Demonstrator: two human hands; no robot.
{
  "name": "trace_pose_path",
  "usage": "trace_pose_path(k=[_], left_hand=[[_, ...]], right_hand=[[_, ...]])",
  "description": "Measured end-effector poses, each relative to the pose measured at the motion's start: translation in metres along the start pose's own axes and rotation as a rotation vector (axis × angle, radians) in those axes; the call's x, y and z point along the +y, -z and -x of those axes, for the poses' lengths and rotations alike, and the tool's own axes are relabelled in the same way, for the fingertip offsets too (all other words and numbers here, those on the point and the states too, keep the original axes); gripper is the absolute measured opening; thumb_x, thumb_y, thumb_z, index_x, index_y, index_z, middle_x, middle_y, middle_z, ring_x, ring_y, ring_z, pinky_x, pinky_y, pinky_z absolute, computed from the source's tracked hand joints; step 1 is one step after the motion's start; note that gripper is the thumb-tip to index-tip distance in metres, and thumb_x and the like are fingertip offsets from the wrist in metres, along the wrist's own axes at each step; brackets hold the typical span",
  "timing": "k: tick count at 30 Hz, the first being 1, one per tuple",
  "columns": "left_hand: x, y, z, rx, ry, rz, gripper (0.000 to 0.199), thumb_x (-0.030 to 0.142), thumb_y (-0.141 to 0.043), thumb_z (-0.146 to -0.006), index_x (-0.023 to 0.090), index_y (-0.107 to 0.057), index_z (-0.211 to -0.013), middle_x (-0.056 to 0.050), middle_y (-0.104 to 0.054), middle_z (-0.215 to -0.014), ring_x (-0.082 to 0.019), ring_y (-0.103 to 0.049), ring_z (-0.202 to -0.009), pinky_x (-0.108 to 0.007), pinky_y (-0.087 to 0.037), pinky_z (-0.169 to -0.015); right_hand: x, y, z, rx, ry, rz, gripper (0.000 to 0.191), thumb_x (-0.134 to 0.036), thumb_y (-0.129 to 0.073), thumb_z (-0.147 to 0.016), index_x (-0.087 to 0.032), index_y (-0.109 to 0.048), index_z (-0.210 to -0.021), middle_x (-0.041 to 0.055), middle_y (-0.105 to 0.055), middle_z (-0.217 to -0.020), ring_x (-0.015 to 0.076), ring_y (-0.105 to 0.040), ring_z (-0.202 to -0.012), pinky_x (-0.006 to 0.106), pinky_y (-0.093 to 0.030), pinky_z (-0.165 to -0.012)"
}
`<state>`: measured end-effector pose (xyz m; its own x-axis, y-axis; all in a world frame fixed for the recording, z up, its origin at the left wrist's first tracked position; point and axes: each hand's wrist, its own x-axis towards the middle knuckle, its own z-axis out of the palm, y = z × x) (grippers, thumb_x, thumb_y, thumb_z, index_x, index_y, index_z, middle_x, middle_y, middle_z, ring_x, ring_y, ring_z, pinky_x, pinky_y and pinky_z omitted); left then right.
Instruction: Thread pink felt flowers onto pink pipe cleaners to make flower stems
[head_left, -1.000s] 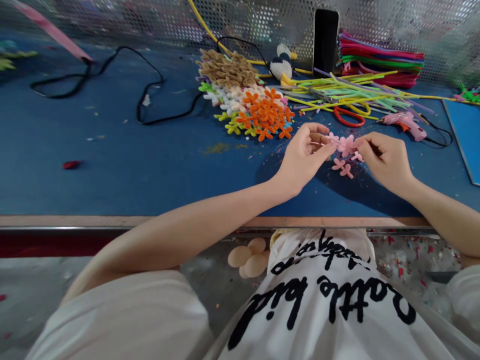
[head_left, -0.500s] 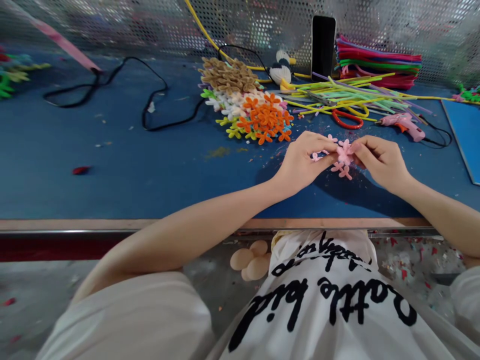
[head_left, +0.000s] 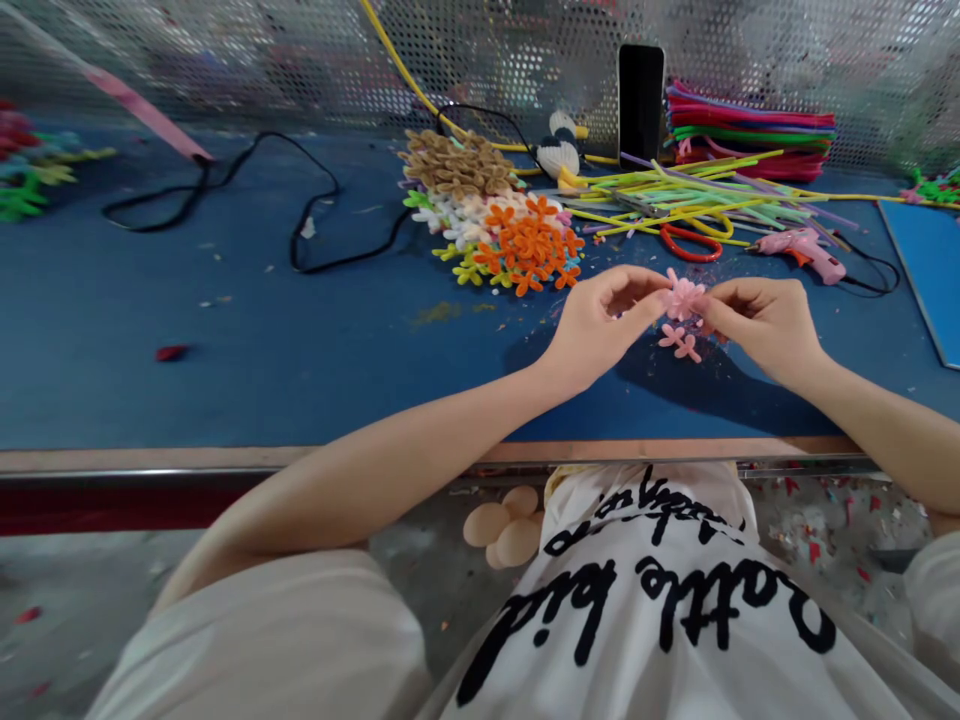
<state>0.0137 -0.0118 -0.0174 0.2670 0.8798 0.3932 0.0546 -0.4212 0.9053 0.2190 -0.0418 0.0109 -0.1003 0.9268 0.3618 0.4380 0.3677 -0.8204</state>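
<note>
Between my two hands is a pink pipe-cleaner flower (head_left: 684, 298), raised a little over the blue tabletop. My left hand (head_left: 606, 322) pinches its left side between thumb and fingers. On the right edge, the thumb and forefinger of my right hand (head_left: 765, 322) are closed on the same flower. More small pink flowers (head_left: 681, 342) lie just below it on the table, partly hidden by the hands. Behind my left hand rises a heap of fuzzy flowers, with orange flowers (head_left: 531, 245) in front and brown flowers (head_left: 457, 165) at the back.
Loose yellow and green pipe cleaners (head_left: 690, 190) lie behind the hands, near red-handled scissors (head_left: 691, 244) and a pink glue gun (head_left: 802, 252). A phone (head_left: 641, 105) leans on the mesh wall beside bundled pipe cleaners (head_left: 750, 130). A black cord (head_left: 304, 225) winds across the left.
The pink flower in my hands has turned and shifted slightly left and up. My left fingers have moved off the pink pieces near them. The whole view has tilted slightly.
</note>
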Motion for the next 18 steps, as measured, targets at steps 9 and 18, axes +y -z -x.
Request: trace_pose_path(k=[9,18], left_hand=[[-0.004,-0.006,0.001,-0.109,0.148,0.185,0.038,0.054,-0.080,-0.081,0.016,-0.074,-0.086,-0.004,-0.078,-0.081,-0.016,-0.073,-0.078,-0.030,-0.058,-0.074],[-0.002,-0.005,-0.001,-0.146,0.226,0.430,0.033,0.045,-0.089,-0.072,0.017,-0.073,-0.079,-0.001,-0.074,-0.077,-0.011,-0.067,-0.071,-0.028,-0.057,-0.074]], right_hand=[[0.003,-0.004,0.005,-0.050,0.208,0.179,0.029,-0.048,-0.072,-0.092,-0.021,-0.075,-0.082,0.0037,-0.075,-0.077,0.0161,-0.066,-0.064,0.028,-0.052,-0.058],[0.011,-0.003,0.001,-0.019,0.131,0.058,0.038,-0.057,-0.083,-0.082,-0.021,-0.072,-0.090,0.0029,-0.074,-0.081,0.0148,-0.065,-0.063,0.027,-0.052,-0.056]])
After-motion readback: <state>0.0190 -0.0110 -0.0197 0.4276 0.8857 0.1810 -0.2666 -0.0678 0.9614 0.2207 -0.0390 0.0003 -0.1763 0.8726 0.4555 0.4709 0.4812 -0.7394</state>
